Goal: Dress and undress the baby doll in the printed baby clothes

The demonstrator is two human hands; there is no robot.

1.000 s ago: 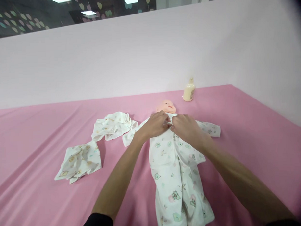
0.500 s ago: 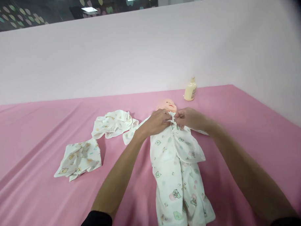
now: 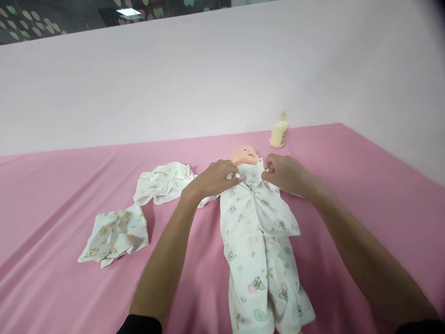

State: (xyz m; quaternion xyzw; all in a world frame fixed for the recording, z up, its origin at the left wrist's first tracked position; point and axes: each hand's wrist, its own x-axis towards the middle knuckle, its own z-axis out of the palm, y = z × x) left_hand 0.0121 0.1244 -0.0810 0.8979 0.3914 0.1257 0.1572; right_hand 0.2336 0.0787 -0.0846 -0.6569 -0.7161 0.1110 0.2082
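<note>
A baby doll (image 3: pixel 245 155) lies on its back on the pink sheet (image 3: pixel 55 192), dressed in a white printed top (image 3: pixel 253 210) and matching trousers (image 3: pixel 263 287). My left hand (image 3: pixel 212 178) pinches the top's collar at the doll's left shoulder side. On the other side of the neck, my right hand (image 3: pixel 285 173) grips the collar too. The two hands are a short way apart, holding the fabric just under the doll's chin.
Two loose printed garments lie left of the doll: one crumpled (image 3: pixel 163 182) near its shoulder, one (image 3: pixel 115 235) closer to me. A cream bottle (image 3: pixel 279 133) stands by the back wall. A pale wall rises along the right side.
My hands were together at the middle of the doll's chest; they have moved up to the collar and drawn apart to either side of the neck.
</note>
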